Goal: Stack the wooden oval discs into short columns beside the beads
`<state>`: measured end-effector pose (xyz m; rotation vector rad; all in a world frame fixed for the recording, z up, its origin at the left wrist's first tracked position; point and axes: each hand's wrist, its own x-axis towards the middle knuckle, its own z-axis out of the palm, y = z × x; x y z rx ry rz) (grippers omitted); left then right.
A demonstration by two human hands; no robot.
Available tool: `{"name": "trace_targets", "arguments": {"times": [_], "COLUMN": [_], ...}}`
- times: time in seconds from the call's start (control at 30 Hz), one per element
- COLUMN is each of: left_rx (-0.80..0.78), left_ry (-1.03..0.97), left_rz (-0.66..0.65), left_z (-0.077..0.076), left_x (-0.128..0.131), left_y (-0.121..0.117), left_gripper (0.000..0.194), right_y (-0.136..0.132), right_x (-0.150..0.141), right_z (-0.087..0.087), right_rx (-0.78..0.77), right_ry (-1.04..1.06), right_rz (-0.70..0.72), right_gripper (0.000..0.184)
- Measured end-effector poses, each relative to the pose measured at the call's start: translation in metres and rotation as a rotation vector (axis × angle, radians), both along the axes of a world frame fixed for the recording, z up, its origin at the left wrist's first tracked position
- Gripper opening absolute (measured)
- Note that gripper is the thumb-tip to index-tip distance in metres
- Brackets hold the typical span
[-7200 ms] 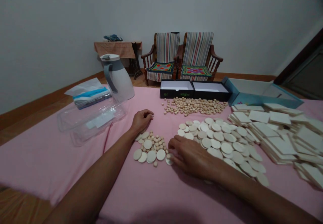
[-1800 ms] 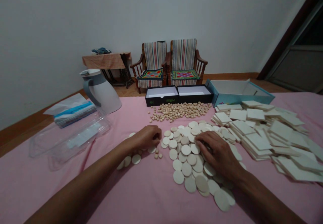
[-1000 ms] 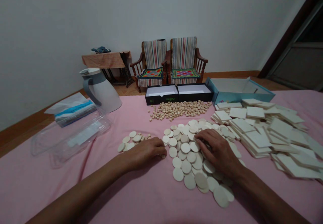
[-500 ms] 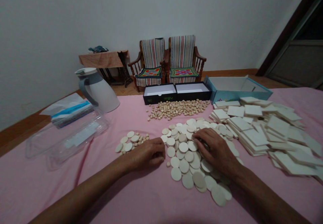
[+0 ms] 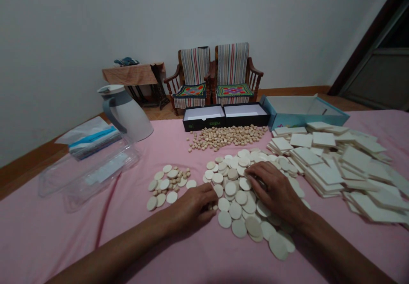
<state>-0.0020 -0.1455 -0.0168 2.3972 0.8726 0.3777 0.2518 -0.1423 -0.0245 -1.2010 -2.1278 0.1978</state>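
My left hand is at the left edge of a heap of pale wooden discs. Its fingers and thumb are curled around a few small wooden beads at the cloth. On top of the heap rests my right hand, fingers bent downward over the discs. What is under its fingertips is hidden. A smaller group of discs mixed with small beads lies to the left of my left hand.
Many small beads lie before two open black boxes. Square wooden tiles are piled at right, by a blue box. A jug, a blue-topped packet and clear plastic trays stand left on pink cloth.
More discs now lie in the left group, including near my left wrist. My left hand has shifted slightly right and its fingers have come over the beads. The right hand stays on the heap.
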Motion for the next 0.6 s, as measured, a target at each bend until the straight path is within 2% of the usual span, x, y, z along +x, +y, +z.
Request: {"name": "trace_targets", "arguments": {"times": [0.1,0.17,0.27,0.37,0.43,0.5,0.6], "left_rx": [0.007,0.015,0.077,0.169,0.204,0.228,0.19], "left_ry": [0.039,0.049,0.016,-0.067,-0.177,-0.203,-0.041], "left_rz": [0.041,0.111,0.263,0.475,0.589,0.626,0.498], "left_z": [0.002,0.004,0.008,0.012,0.014,0.017,0.023], "left_x": [-0.003,-0.008,-0.019,-0.027,-0.031,-0.037,-0.049], "left_y": [0.009,0.026,0.067,0.111,0.129,0.136,0.125], "left_gripper": [0.013,0.012,0.008,0.002,0.014,0.023,0.016], "right_y": [0.0,0.0,0.0,0.0,0.001,0.001,0.001], "right_x": [0.0,0.0,0.0,0.0,0.0,0.0,0.0], "right_z": [0.001,0.001,0.001,0.0,-0.001,-0.001,-0.001], "right_rx": [0.002,0.005,0.004,0.005,0.006,0.006,0.009], "right_ry": [-0.001,-0.002,-0.002,0.006,0.011,0.012,0.002], "right_rz": [0.004,0.004,0.001,0.007,0.012,0.011,0.007], "right_gripper": [0.014,0.015,0.014,0.013,0.013,0.012,0.013]}}
